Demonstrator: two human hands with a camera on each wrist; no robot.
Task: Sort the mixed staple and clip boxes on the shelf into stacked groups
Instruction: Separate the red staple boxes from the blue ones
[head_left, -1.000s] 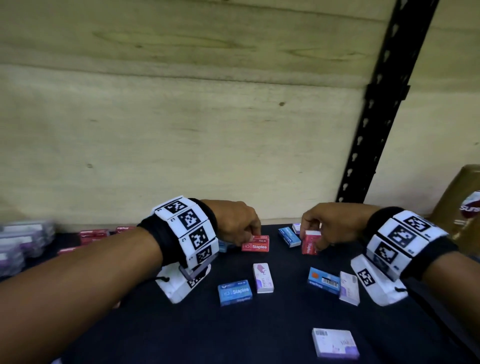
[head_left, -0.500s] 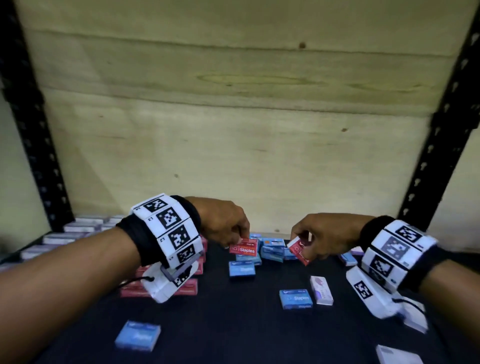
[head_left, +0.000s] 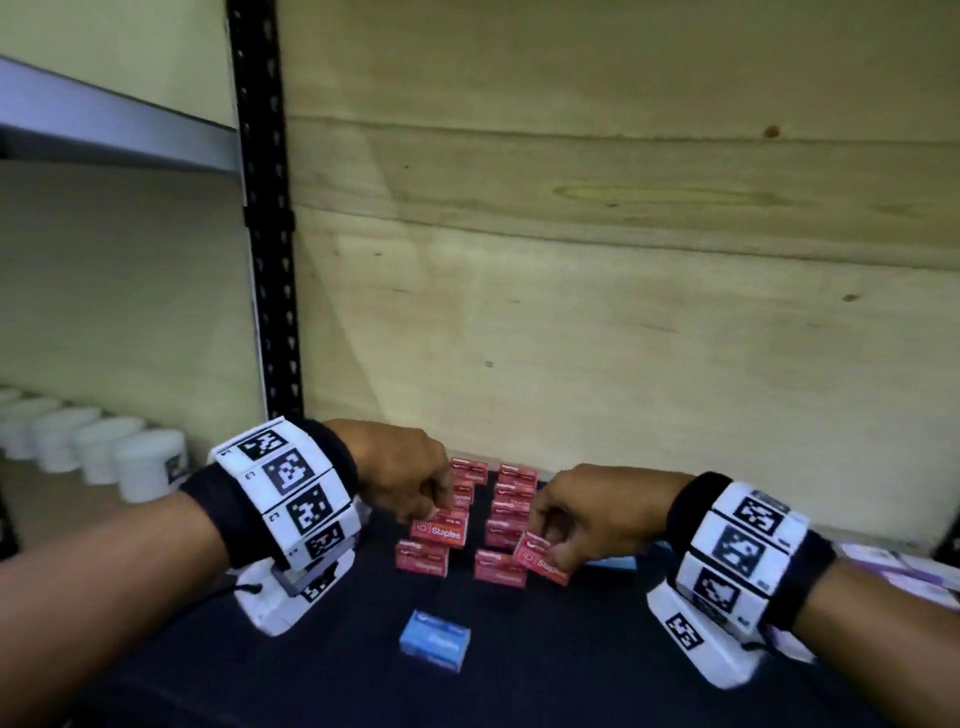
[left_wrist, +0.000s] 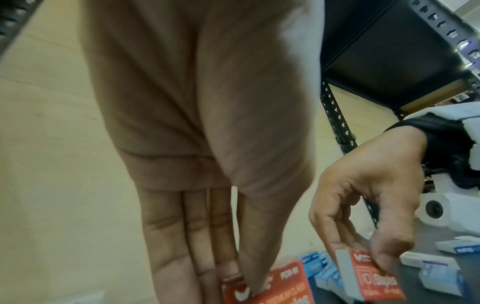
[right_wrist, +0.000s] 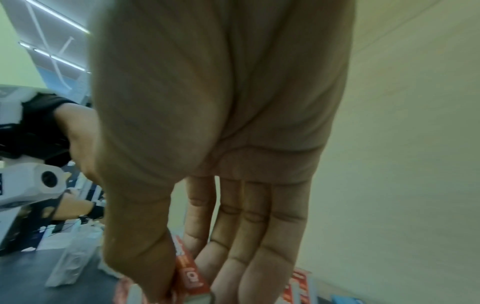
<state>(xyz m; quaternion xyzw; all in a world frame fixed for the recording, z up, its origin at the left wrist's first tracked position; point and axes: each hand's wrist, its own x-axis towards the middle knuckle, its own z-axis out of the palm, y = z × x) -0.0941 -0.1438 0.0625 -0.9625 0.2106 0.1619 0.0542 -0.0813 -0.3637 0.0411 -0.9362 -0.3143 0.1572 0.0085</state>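
Observation:
Two rows of red staple boxes (head_left: 496, 525) stand stacked on the dark shelf (head_left: 545, 670) against the plywood back. My left hand (head_left: 415, 493) pinches a red staple box (head_left: 439, 531) (left_wrist: 265, 288) between thumb and fingers, just above the front box of the left row. My right hand (head_left: 576, 525) (left_wrist: 363, 207) pinches another red staple box (head_left: 543, 558) (left_wrist: 374, 273) (right_wrist: 192, 273), tilted, over the front of the right row. A lone blue staple box (head_left: 435, 640) lies in front of the stacks.
White tubs (head_left: 150, 462) line the neighbouring shelf at the left, beyond a black upright post (head_left: 270, 291). More blue boxes (left_wrist: 319, 269) and pale lilac boxes (head_left: 893, 566) lie to the right. The plywood back wall (head_left: 623, 312) is close behind the stacks.
The view has swung left along the shelf. Both hands have carried their red boxes from the scattered pile over to the red stacks.

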